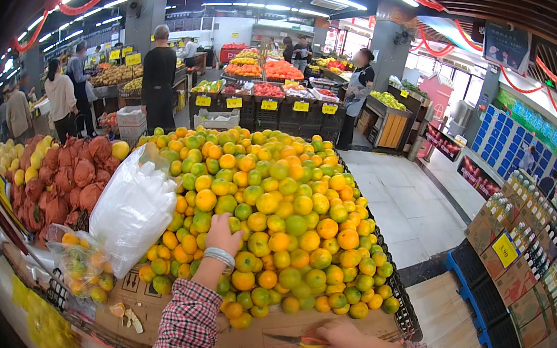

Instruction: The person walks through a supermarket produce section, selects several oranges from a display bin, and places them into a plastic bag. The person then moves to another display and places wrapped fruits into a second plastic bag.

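A large heap of green and orange mandarins [266,201] fills the stand before me. My left hand [223,237], wearing silver-coloured bangles [220,258], lies on the left part of the heap. Its fingers touch the fruit around a greenish mandarin; whether they grip one is hard to tell. Low at the front, my right hand [341,337] holds scissors [291,338] by their orange-and-yellow handles. The blades point left over the cardboard [249,336] along the front edge, and the hand is slightly blurred.
White plastic bags [132,213] lie against the heap's left side, beside a clear bag of mandarins [80,261]. Peel [132,320] rests on the cardboard. Red-wrapped fruit [63,182] is piled farther left. Boxes of bottles [522,248] stand right. People [160,79] stand beyond.
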Tool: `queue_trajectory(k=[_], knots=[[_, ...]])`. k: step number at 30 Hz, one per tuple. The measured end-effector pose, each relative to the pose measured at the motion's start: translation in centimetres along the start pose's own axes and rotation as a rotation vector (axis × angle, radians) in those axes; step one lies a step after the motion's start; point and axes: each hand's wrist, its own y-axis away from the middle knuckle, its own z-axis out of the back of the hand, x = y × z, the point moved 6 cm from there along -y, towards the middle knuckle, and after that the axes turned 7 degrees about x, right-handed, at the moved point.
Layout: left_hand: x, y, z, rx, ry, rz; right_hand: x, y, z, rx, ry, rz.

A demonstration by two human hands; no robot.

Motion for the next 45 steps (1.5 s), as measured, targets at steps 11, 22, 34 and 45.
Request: queue_trajectory(k=[11, 22, 34, 45], knots=[[1.2, 10.6, 1.0, 0.326, 1.371, 0.126, -1.9, -1.1, -0.3, 0.311, -0.135, -0.013], [-1.1, 20.4, -2.1, 0.183, 1.464, 0.143, -3.0, 2.8, 4.8, 0.039, -0.790, 0.049], [-5.5, 22.9, -6.9, 0.137, 1.352, 0.204, 1.5, 3.4, 9.9, -0.188, -0.256, -0.042], [-5.0, 23.0, -8.6, 0.199, 1.214, 0.185, 0.0, 3.1, 7.2, -0.180, -0.275, -0.087]])
